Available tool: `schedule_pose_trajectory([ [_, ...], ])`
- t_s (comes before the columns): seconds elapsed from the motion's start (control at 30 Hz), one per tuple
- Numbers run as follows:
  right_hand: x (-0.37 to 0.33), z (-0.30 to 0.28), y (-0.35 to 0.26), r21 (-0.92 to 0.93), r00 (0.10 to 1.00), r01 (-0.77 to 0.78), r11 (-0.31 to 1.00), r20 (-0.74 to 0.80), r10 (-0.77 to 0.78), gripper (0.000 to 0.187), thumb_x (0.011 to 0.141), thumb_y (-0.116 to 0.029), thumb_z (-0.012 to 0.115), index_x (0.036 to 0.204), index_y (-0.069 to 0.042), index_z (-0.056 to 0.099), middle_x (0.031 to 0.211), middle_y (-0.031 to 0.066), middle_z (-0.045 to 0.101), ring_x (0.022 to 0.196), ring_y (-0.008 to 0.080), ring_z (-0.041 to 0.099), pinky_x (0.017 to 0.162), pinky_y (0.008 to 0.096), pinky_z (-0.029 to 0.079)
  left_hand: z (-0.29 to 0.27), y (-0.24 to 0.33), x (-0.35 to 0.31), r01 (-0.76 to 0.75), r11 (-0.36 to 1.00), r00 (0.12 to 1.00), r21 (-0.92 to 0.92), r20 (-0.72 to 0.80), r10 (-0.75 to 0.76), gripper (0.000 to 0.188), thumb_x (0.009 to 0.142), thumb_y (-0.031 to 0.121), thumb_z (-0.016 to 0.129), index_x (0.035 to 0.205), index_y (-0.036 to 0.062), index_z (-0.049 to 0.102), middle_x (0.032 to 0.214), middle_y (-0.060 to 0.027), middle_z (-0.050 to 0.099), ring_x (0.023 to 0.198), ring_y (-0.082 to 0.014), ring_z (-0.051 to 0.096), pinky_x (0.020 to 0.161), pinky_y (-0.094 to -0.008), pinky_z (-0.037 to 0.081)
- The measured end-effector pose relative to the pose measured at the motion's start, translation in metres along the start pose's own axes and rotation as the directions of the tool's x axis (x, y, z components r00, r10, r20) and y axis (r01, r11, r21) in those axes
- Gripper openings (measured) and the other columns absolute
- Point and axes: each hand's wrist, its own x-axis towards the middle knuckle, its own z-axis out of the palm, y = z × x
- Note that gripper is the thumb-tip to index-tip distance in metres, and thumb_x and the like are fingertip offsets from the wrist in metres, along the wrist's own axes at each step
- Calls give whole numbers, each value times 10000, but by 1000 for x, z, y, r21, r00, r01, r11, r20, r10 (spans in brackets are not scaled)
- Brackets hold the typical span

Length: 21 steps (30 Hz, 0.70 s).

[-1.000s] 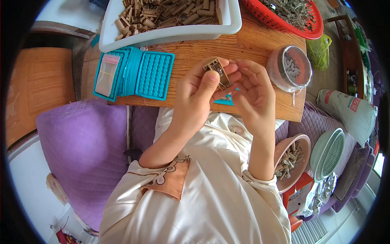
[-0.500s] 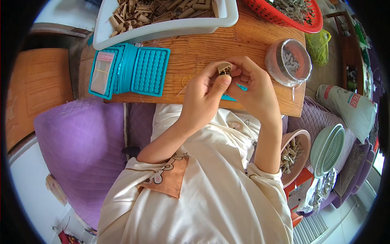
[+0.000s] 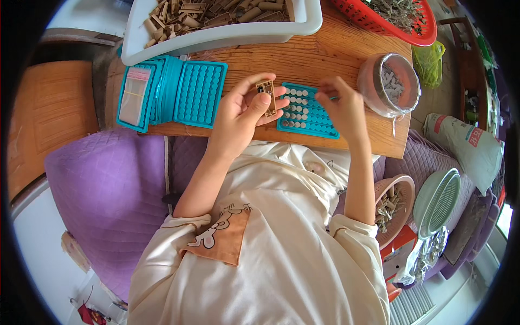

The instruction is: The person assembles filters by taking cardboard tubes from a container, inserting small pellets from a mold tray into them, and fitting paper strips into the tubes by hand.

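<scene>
My left hand [image 3: 241,111] holds a small brown plastic casing [image 3: 266,98] between thumb and fingers, its open side facing up with small dark and metallic parts inside. To its right lies a blue tray [image 3: 319,127] of small round pockets, the left columns filled with silvery round button-like pieces [image 3: 295,108]. Over that tray's right part is my right hand [image 3: 342,105], fingers bent and slightly blurred; whether they pinch anything small cannot be made out.
A white tub [image 3: 227,39] of brown casings stands at the back left, beside stacked blue trays [image 3: 200,93]. At right are a clear round container [image 3: 387,84] of small grey pieces and a red basket [image 3: 428,32] of metal parts. Other baskets [image 3: 436,203] sit beside me.
My hands have come apart. The left moved left and down with the casing, turning its open side up; the right moved right, uncovering the blue tray and its round pieces.
</scene>
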Motion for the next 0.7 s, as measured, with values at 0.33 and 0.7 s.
schedule_pose_trajectory([
  [0.33, -1, 32, 6, -428, 952, 249, 869, -55, -300, 162, 729, -34, 581, 887, -31, 549, 802, 119, 583, 681, 271, 566, 582, 345, 461, -13, -4, -3, 266, 961, 950, -72, 190, -249, 319, 829, 107, 540, 1123, 11, 464, 997, -102, 572, 837, -189, 606, 691, -262, 526],
  [0.7, -28, 32, -43, -45, 846, 465, 884, -270, -459, 209, 674, 54, 626, 856, -31, 569, 783, 85, 611, 684, 177, 598, 604, 247, 467, -16, -15, -5, 281, 951, 946, -126, 206, -252, 352, 819, 119, 555, 1133, 3, 449, 978, -95, 565, 858, -179, 592, 707, -292, 531],
])
